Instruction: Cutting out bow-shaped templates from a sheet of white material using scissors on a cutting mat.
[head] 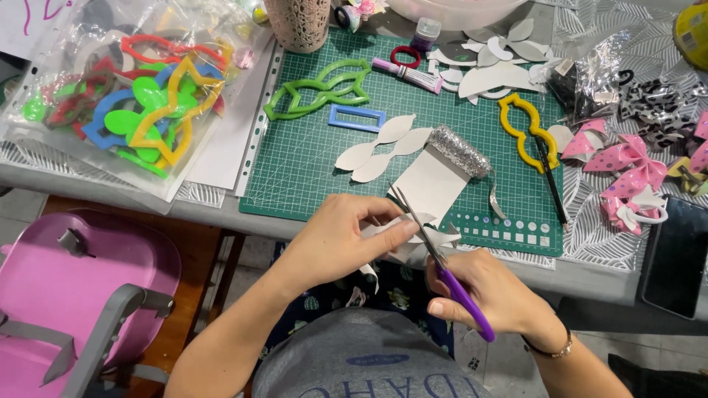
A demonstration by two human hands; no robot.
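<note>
While our left hand (pixel 346 239) pinches a white cut-out sheet (pixel 420 239) between closed fingers, just below the green cutting mat (pixel 310 162), our right hand (pixel 490 291) grips the purple-handled scissors (pixel 442 262), fingers curled shut through the loops, blades parted and pointing up across the sheet. On the mat lie white leaf shapes (pixel 380 147), a silver glitter roll (pixel 459 151), a green stencil (pixel 318 88) and a yellow stencil (pixel 525 129). Left of the mat, on the counter (pixel 221 214), sits a bag of coloured stencils (pixel 125 96).
</note>
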